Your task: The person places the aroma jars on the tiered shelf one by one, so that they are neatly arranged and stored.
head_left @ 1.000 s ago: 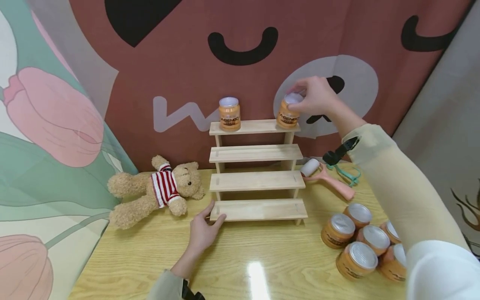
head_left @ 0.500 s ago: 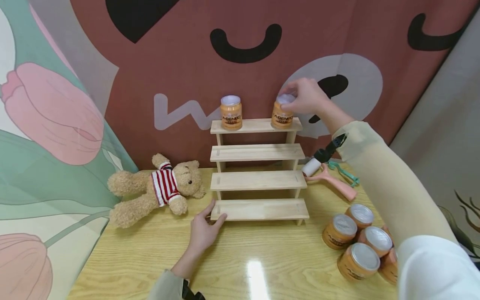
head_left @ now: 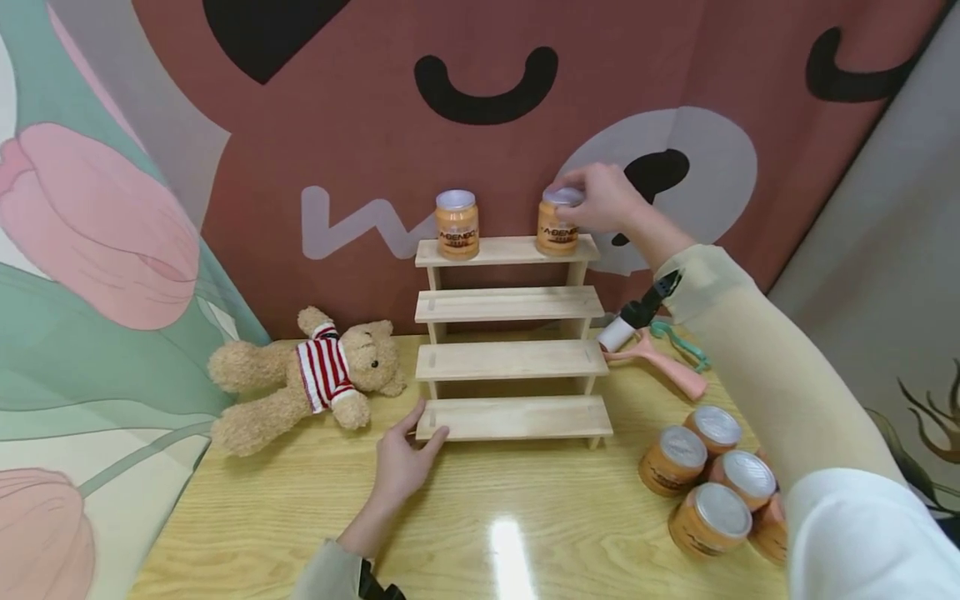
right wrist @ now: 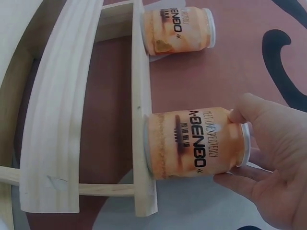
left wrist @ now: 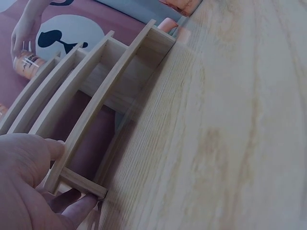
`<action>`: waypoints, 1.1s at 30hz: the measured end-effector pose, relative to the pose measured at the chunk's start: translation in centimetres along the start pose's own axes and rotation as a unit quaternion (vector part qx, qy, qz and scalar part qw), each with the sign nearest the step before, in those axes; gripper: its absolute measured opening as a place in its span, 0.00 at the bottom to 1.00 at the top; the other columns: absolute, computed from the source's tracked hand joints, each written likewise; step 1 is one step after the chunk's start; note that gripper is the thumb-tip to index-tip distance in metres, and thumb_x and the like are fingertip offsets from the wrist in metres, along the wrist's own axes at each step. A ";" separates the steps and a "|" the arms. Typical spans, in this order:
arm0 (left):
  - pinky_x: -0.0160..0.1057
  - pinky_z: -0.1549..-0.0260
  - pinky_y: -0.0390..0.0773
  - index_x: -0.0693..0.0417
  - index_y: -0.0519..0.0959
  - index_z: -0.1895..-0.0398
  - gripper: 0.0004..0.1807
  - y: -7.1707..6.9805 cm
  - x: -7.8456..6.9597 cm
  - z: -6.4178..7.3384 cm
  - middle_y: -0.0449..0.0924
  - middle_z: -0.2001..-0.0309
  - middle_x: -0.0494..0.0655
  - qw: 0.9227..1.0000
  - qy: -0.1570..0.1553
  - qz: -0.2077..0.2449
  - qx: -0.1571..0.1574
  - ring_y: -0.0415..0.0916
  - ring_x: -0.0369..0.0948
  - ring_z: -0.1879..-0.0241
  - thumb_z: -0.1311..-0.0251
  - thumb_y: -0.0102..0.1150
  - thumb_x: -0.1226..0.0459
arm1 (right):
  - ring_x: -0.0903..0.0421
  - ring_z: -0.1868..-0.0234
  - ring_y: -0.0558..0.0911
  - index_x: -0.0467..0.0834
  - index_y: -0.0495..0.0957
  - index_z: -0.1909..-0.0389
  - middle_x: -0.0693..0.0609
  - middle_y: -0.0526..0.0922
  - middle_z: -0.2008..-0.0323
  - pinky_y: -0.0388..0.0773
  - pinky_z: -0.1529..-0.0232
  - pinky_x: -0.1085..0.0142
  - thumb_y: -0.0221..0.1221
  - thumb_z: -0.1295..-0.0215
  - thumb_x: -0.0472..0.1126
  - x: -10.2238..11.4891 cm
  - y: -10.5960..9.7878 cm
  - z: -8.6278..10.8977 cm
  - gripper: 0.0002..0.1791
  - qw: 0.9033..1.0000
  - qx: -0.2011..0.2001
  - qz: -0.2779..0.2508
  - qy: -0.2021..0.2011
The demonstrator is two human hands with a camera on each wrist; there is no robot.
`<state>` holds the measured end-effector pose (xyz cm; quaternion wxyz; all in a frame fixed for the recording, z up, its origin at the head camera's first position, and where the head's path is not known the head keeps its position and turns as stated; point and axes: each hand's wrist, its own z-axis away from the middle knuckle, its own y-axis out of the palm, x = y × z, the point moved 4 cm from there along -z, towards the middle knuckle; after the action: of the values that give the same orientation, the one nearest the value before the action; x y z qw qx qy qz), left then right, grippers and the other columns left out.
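Note:
A stepped wooden shelf (head_left: 513,360) stands on the table. On its top step, toward the right end, is an orange can (head_left: 557,235) with a silver lid and "A-BENBO" lettering. My right hand (head_left: 603,198) holds this can by its upper part, thumb and fingers around the lid end. In the right wrist view the base of the held can (right wrist: 184,143) meets the top board. A second orange can (head_left: 457,230) stands upright near the left end of that step. My left hand (head_left: 401,462) grips the left end of the lowest step, thumb on the board (left wrist: 91,122).
Several more orange cans (head_left: 709,518) cluster on the table at the right, partly behind my right sleeve. A pink-handled roller (head_left: 671,371) and a green item (head_left: 682,346) lie beside the shelf. Left of it lies a teddy bear (head_left: 324,375). A printed curtain (head_left: 360,150) hangs behind.
My right hand has moved left along the top step with its can, which has gone from tilted to upright. The left hand keeps its grip on the lowest step.

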<state>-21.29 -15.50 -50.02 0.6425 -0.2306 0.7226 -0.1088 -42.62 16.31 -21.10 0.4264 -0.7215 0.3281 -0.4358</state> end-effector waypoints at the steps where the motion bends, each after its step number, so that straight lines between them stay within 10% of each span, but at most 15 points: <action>1: 0.50 0.45 0.87 0.62 0.72 0.25 0.37 -0.1 0.1 -0.1 0.79 0.31 0.60 1.000 0.001 -0.001 -0.001 0.85 0.54 0.39 0.34 0.74 0.61 | 0.43 0.46 0.80 0.44 0.82 0.32 0.37 0.83 0.36 0.81 0.49 0.50 0.60 0.26 0.47 0.0 0.1 0.0 0.25 1.000 0.000 0.001 -0.002; 12: 0.50 0.44 0.86 0.63 0.72 0.25 0.37 -0.2 0.2 -0.2 0.78 0.30 0.60 1.000 0.001 0.002 0.005 0.84 0.54 0.38 0.33 0.74 0.61 | 0.39 0.29 0.78 0.46 0.77 0.27 0.42 0.79 0.28 0.81 0.34 0.42 0.64 0.26 0.45 -1.3 -1.6 3.6 0.28 0.997 -0.052 -0.008 -0.050; 33: 0.55 0.42 0.85 0.62 0.72 0.24 0.37 -0.8 0.5 -0.6 0.77 0.29 0.61 1.000 0.005 -0.012 0.002 0.82 0.56 0.36 0.33 0.73 0.60 | 0.39 0.38 0.84 0.43 0.82 0.35 0.40 0.86 0.39 0.86 0.44 0.40 0.70 0.31 0.39 -5.8 -2.0 13.3 0.24 0.996 -0.019 0.023 -0.080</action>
<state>-21.75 -16.47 -50.02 0.6377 -0.2376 0.7230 -0.1187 -32.69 26.38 -24.74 0.4477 -0.7542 0.3178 -0.3602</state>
